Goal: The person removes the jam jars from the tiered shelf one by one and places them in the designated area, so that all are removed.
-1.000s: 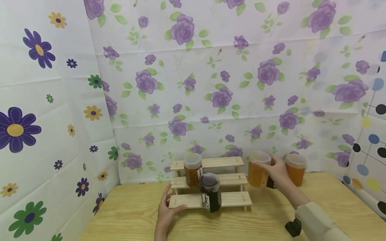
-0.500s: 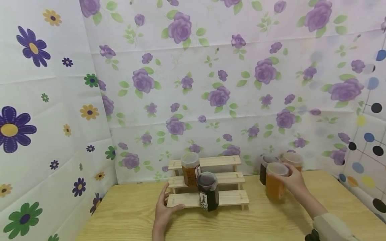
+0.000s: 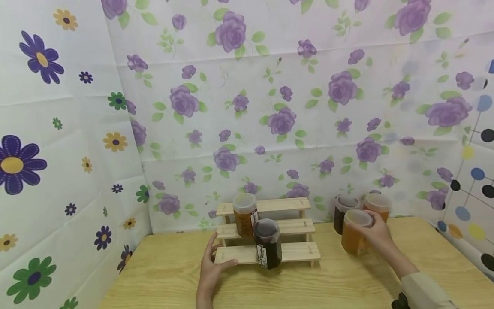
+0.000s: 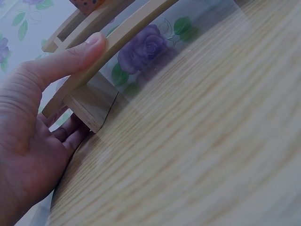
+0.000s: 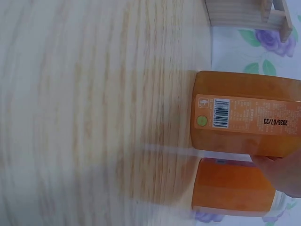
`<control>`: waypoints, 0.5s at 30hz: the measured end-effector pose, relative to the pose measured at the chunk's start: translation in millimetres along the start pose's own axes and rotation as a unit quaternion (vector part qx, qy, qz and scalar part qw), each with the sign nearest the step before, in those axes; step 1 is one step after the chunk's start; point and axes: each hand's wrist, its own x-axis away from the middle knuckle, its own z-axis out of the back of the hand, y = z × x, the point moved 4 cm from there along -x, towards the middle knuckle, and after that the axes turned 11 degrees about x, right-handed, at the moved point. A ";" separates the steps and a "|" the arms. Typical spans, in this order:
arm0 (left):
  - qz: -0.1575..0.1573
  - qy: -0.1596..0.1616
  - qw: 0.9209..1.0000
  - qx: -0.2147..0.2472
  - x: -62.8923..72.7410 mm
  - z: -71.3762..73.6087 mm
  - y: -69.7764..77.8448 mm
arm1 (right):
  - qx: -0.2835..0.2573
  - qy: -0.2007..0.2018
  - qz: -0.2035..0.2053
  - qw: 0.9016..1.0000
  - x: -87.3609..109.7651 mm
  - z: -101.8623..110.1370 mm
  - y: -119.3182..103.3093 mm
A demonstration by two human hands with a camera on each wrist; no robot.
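My left hand (image 3: pixel 209 272) grips the left end of a three-step wooden display rack (image 3: pixel 237 254). In the left wrist view its thumb lies on the lowest shelf (image 4: pixel 134 28) while the other fingers reach round the end beside the leg. My right hand (image 3: pixel 377 235) holds an orange-filled plastic jar (image 3: pixel 352 241) near its top, to the right of the rack. That jar's label (image 5: pixel 240 115), with a barcode and printed date, faces the right wrist camera. On the rack, a dark jar (image 3: pixel 273 252) sits at the lowest step and an amber jar (image 3: pixel 244 224) on the middle one.
Behind the held jar stand another dark jar (image 3: pixel 339 219) and a second orange jar (image 3: pixel 379 205). The wooden tabletop (image 3: pixel 293 287) ends at a flower-printed cloth wall (image 3: pixel 254 128), and further patterned cloth hangs along both sides.
My right hand has brought the orange jar rightward and nearer to me, away from the rack's side, uncovering the dark jar behind. My left hand keeps its grip on the rack.
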 end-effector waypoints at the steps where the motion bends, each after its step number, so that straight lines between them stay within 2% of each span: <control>1: 0.000 0.001 1.000 0.000 -0.2 0.2 -0.3 | -0.001 0.000 -0.001 1.000 -0.4 -0.5 0.2; 9: 0.000 -0.001 1.000 0.005 -0.9 0.5 -1.1 | -0.013 -0.012 0.011 1.000 -3.4 1.9 -1.0; 15: -0.001 -0.003 1.000 0.004 1.2 -1.3 1.2 | -0.033 -0.005 0.044 0.999 -3.8 17.5 -21.4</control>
